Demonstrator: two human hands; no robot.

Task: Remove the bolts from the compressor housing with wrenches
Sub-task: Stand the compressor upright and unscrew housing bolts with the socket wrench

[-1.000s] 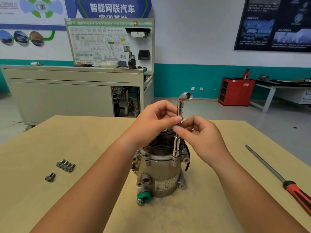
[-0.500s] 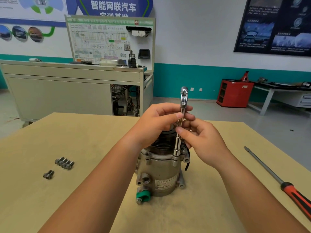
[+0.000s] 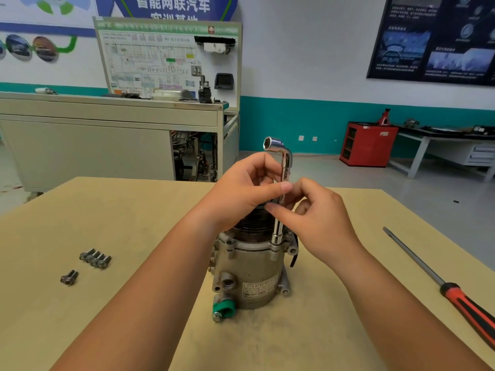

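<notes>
A grey metal compressor housing point(image 3: 247, 274) stands upright in the middle of the table, with a green cap low on its front. A chrome L-shaped socket wrench point(image 3: 284, 167) stands vertically on a bolt at the housing's upper right flange, its bent socket end pointing left. My left hand point(image 3: 242, 191) pinches the wrench shaft from the left. My right hand point(image 3: 318, 218) pinches the shaft from the right, a little lower. The bolt under the socket is hidden.
Several removed bolts point(image 3: 96, 258) lie in a row at the table's left, with one more bolt point(image 3: 69, 277) nearer me. A long screwdriver point(image 3: 439, 285) with a red and black handle lies at the right edge. A grey workbench point(image 3: 107, 140) stands behind the table point(image 3: 80, 210).
The wrench has been spun about its shaft between my fingers: its bent top pointed right, then toward or away from the camera, and now points left. The housing and bolts have stayed put.
</notes>
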